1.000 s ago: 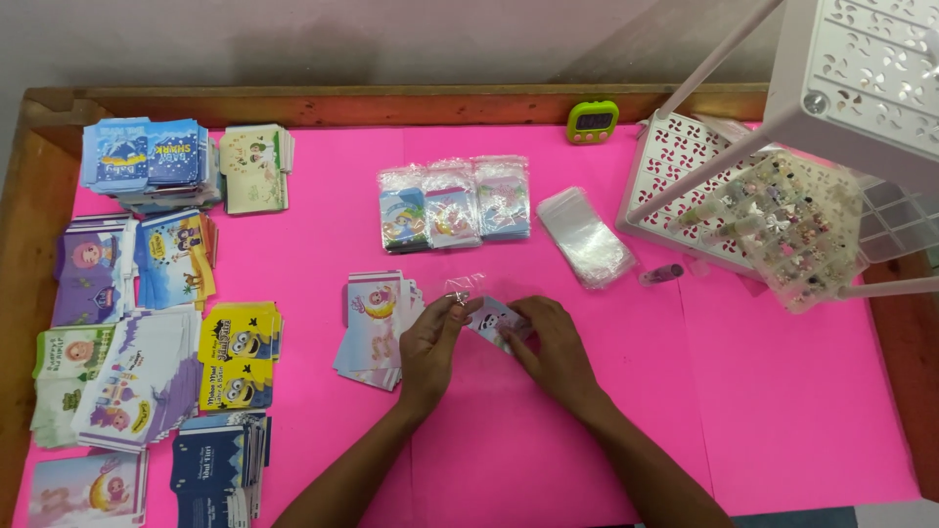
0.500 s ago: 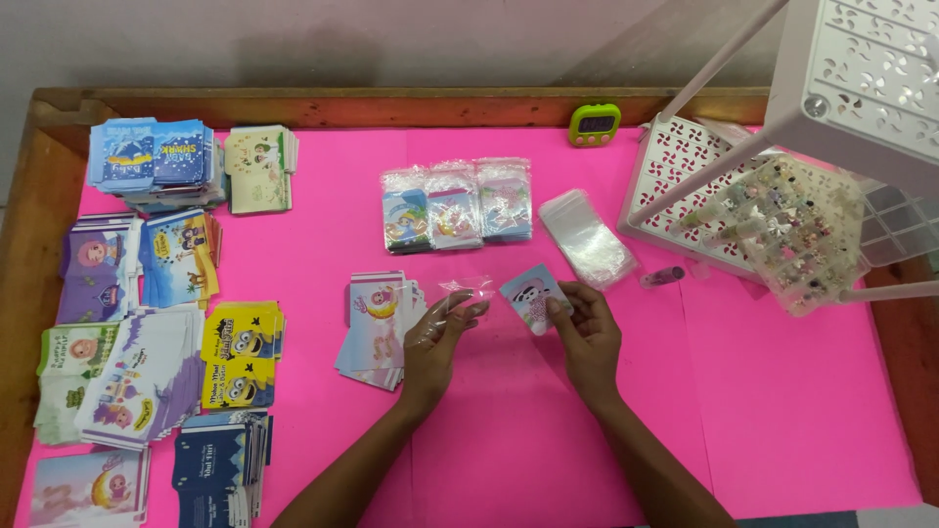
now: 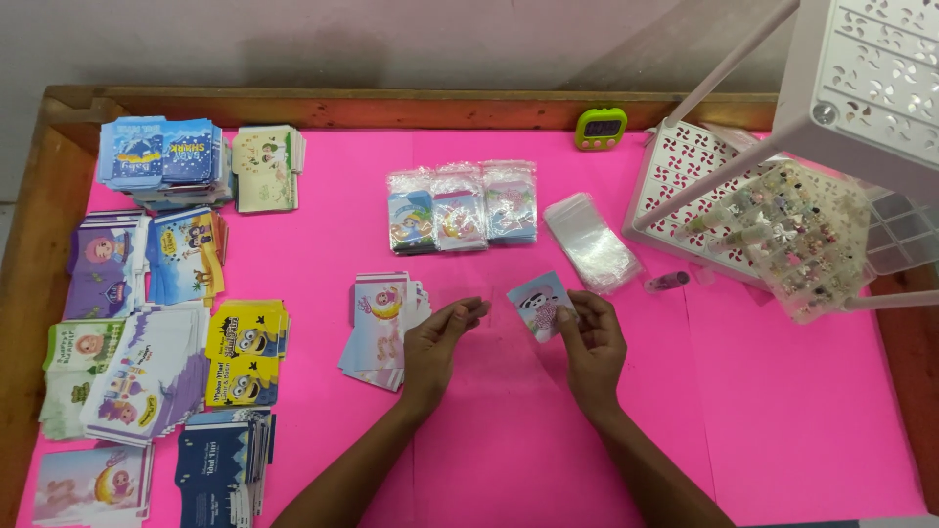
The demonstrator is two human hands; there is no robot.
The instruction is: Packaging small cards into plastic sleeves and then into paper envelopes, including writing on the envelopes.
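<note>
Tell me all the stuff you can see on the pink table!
Card stacks: about ten, mixed colours, left side.
Card pile: one, pastel, centre, by left hand.
Bagged cards: three piles, clear wrap, top centre.
Empty sleeves: one pile, clear, right of bagged cards.
Timer: one, green, back edge.
Rack: one, white, right.
Trinket bag: one, clear, under rack.
Card: one, blue-white, in right hand.
Left hand: fingers pinched, contents unclear.
Right hand: holding card.
</note>
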